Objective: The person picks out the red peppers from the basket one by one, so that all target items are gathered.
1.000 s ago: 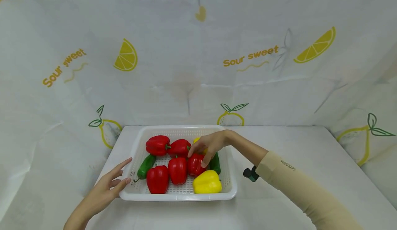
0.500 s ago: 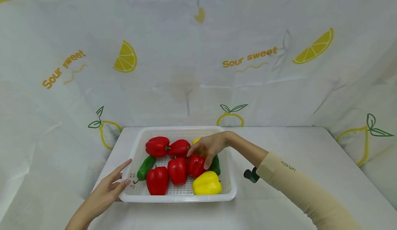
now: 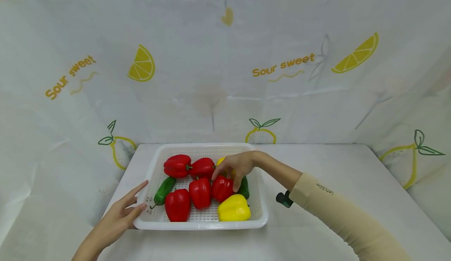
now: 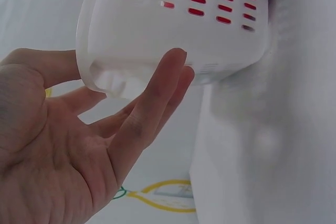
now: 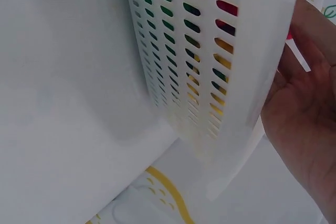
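A white perforated plastic basket (image 3: 201, 225) holds red, yellow and green peppers. My right hand (image 3: 239, 166) reaches down into it from the right, thumb and fingers on either side of a red bell pepper (image 3: 222, 189). In the right wrist view the basket wall (image 4: 126, 30) hides most of that grip, so only the palm (image 5: 310, 114) and parts of fingers show. At the basket's left front corner is my left hand (image 3: 114, 220). Its thumb touches the rim, while the fairly straight fingers (image 4: 142, 114) lie along the outer side.
Several other red bell peppers (image 3: 177, 205) lie left of and behind the held one. A yellow bell pepper (image 3: 234, 208) sits in front, another (image 3: 220, 161) is partly hidden behind the hand. Green peppers (image 3: 165, 190) lie near both sides. The white table (image 3: 317, 182) extends right; a printed cloth (image 3: 197, 57) hangs behind.
My right thumb has shifted slightly right and down beside the red bell pepper, which has tilted a little. The left hand and the basket stay almost where they were.
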`<state>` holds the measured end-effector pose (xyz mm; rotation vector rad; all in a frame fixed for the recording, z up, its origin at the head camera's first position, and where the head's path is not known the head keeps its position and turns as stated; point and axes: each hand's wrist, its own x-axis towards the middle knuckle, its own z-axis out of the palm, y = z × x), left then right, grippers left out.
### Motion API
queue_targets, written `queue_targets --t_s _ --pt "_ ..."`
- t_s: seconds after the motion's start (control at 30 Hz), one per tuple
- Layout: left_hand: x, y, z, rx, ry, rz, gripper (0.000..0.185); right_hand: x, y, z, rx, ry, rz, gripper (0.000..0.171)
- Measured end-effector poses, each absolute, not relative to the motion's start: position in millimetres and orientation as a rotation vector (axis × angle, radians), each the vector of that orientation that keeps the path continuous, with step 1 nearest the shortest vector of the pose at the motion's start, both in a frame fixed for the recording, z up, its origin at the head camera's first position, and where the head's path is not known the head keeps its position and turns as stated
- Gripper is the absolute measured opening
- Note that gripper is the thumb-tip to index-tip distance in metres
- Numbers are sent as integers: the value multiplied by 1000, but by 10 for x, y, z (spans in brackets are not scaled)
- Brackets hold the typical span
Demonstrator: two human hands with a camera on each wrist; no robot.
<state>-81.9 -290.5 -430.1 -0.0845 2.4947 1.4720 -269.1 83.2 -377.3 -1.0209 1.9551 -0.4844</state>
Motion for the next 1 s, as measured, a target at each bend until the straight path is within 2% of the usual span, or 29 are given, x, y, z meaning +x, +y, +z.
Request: queue_targets --t_s 0.6,1.0 --pt "-814 -2910 -4312 -97 2477 1494 76 -2613 804 -3807 -1030 2091 -507 60" --pt "-815 -2913 -4322 -86 2472 1514 76 -2627 810 -3814 -1149 2093 -506 59"
